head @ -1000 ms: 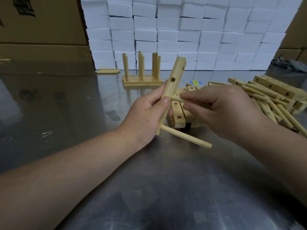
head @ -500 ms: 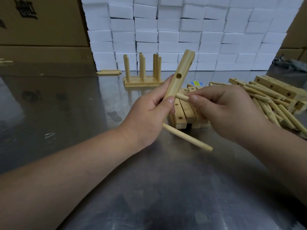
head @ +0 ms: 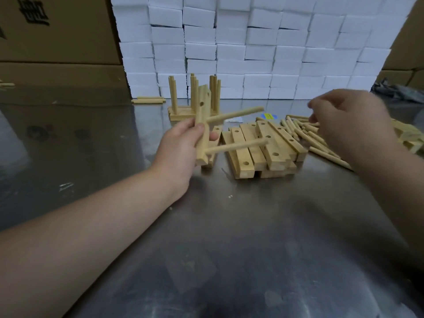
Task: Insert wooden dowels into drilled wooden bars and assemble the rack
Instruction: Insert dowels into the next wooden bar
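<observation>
My left hand [head: 181, 143] grips a drilled wooden bar [head: 203, 125] held nearly upright above the steel table. Two dowels stick out of the bar to the right: an upper dowel [head: 236, 114] and a lower dowel [head: 238, 146]. Two empty holes show near the bar's top. My right hand [head: 348, 125] hovers, blurred, over the pile of loose dowels [head: 305, 134] at the right, fingers loosely curled and holding nothing that I can see. A stack of drilled bars [head: 261, 148] lies between my hands.
A finished rack [head: 195, 97] with upright dowels stands behind the bar. Two loose dowels [head: 149, 100] lie at the back left. White boxes [head: 252, 47] wall the rear; cardboard cartons [head: 57, 42] stand left. More bars [head: 408, 134] lie far right.
My right hand has let go of the second dowel, now seated in the bar, and moved right over the dowel pile. The bar has turned more upright in my left hand.
</observation>
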`<state>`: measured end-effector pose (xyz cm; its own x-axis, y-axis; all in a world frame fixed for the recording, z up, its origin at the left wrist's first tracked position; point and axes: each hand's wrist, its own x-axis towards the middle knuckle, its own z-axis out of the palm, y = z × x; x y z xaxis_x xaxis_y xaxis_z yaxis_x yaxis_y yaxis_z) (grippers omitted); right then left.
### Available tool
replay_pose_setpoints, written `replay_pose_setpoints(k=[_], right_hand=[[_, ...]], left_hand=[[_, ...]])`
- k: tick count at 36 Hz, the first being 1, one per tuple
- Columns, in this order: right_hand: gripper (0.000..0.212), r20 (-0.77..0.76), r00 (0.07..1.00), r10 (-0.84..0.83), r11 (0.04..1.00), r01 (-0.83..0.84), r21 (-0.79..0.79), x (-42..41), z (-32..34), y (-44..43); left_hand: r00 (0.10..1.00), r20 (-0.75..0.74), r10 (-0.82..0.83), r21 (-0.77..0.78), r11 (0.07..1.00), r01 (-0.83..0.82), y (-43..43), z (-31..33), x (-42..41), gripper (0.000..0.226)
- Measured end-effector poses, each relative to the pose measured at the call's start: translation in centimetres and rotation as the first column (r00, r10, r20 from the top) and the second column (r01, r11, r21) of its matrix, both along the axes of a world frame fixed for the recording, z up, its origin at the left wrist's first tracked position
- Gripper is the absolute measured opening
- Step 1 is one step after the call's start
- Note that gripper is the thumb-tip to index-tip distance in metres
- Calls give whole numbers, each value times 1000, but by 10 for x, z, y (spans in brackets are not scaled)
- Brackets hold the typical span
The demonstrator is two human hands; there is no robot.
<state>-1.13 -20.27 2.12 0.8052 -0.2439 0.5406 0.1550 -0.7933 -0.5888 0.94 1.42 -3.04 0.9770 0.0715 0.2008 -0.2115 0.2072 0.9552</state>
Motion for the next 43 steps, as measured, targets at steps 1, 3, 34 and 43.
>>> replay_pose_setpoints(k=[1, 3, 34, 43], right_hand=[[27, -59, 997, -58, 997, 55, -56, 5, 0, -5], [28, -191, 961, -200, 959, 151, -241, 13, -1, -15], [19, -475, 745, -468, 765, 72, -640, 42, -29, -38], [22, -76, 945, -319, 894, 273, -357, 30, -14, -23]], left_hand=[[999, -38, -8, -42, 999, 6, 0, 1, 0, 20], [993, -103, -58, -126, 991, 45, -1, 2, 0, 22], [962, -139, -236, -248, 949, 197, -1, 7, -2, 30], [942, -115, -314, -173, 941, 292, 1, 7, -4, 28]])
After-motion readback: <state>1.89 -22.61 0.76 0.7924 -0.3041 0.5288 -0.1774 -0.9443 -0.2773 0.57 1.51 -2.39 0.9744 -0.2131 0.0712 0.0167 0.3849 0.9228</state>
